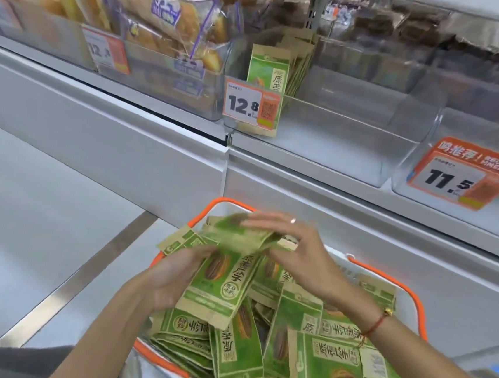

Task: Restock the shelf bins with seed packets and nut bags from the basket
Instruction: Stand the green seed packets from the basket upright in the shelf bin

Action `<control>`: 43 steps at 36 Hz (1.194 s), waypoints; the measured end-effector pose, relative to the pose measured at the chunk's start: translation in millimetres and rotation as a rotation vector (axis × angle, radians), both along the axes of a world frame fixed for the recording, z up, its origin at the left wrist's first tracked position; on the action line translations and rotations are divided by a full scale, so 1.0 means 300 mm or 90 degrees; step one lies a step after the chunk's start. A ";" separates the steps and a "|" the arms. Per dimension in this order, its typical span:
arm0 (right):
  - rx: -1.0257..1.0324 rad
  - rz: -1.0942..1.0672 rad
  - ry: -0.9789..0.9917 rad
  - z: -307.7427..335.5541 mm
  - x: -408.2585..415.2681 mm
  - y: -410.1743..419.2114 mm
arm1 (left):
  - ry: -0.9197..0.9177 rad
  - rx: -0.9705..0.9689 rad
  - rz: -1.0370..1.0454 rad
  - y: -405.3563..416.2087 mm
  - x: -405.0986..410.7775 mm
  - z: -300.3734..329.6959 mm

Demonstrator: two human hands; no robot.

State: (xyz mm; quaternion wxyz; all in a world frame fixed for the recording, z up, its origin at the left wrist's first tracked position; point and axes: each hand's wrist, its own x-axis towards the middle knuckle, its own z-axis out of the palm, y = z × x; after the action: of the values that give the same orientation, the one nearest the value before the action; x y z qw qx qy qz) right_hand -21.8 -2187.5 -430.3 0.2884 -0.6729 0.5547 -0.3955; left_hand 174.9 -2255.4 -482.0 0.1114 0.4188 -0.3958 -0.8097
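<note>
1. Head view: I see my left hand (172, 276) holding a small stack of green seed packets (221, 283) just above the basket (414, 299). Its fingers are curled under the stack and the thumb is on the edge, so they are clamped on the packets.
2. My right hand (293, 254) is above the far end of the same stack. Its fingers are mostly straight and lie on a top packet (238, 233). That packet is blurred, so I cannot tell if it is pinched or only pressed.
3. What could go wrong: the stack is fanned out and loose. If I lift it like this, I think a packet could slide off and drop back into the basket or onto the floor.
4. The clear bin (323, 141) with the 12.8 price tag (251, 105) is up above the basket. It already has a few packets standing at its left side. I might knock those over if I push mine in crooked.
5. The front packet in my hand is long from top to bottom. Its long side runs from near me up and away toward the bin, leaning a bit to the right. Its bottom edge is nearest me.
</note>
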 end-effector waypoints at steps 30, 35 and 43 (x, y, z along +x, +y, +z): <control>0.420 0.031 0.368 -0.199 -0.240 0.043 | -0.109 -0.096 0.203 0.021 -0.061 -0.048; 0.312 -0.028 0.094 -0.107 -0.270 0.019 | -0.128 -0.175 0.256 0.004 -0.065 -0.059; 0.296 0.076 -0.039 0.138 -0.255 -0.038 | -0.133 -0.408 0.134 0.017 -0.115 0.010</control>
State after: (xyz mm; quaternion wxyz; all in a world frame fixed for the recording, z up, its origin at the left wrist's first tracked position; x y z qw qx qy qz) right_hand -98.2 -2198.8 -388.9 0.4753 -0.6073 0.5813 -0.2598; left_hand 140.3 -2250.4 -478.9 0.2789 0.4818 -0.5938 -0.5809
